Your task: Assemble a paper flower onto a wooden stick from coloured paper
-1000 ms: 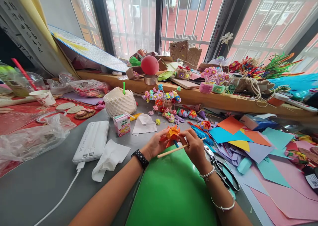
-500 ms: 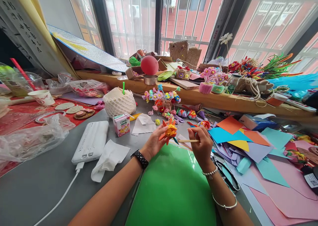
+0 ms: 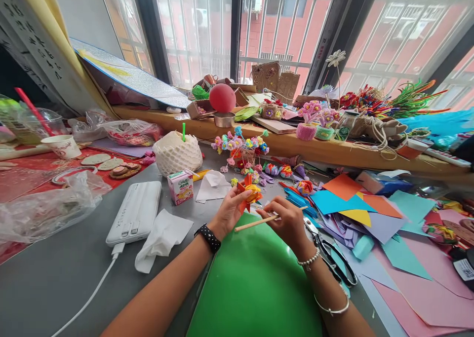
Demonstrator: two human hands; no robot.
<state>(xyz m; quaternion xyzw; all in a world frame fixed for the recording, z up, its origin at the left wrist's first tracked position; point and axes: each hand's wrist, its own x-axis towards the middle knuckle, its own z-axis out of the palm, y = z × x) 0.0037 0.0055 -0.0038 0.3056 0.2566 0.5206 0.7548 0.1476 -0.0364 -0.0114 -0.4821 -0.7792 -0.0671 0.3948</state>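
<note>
1. Flower point(image 3: 253, 193), orange and yellow, apparently folded paper. Location: at the left hand's fingertips, above the far end of the green board point(image 3: 252, 282). Handling, as judged: very light; crisp at the folds, yielding at the petals; little slip; easily creased or crushed. Best hold, as judged: low at the base, by a soft pinch clear of the petal tips.
2. Left hand point(image 3: 227, 212). Grip: thumb and fingers pinch the flower from its left side. Pose: forearm slants in from the near left; thumb uppermost; black strap point(image 3: 208, 238) at the wrist.
3. Wooden stick point(image 3: 252, 225), slim and straight. Location: across the right hand, one end jutting left below the flower, the other just beyond the knuckles. Handling, as judged: light, stiff, sturdy, apt to roll; best held near mid-length.
4. Right hand point(image 3: 289, 224). Grip: curled round the stick. Pose: back of the hand upward, fingertips pointing left, near the flower; contact cannot be told. Beaded bracelet point(image 3: 308, 261) at the wrist.
5. Scissors point(image 3: 335, 260). Location: just right of the right wrist, on the table.
</note>
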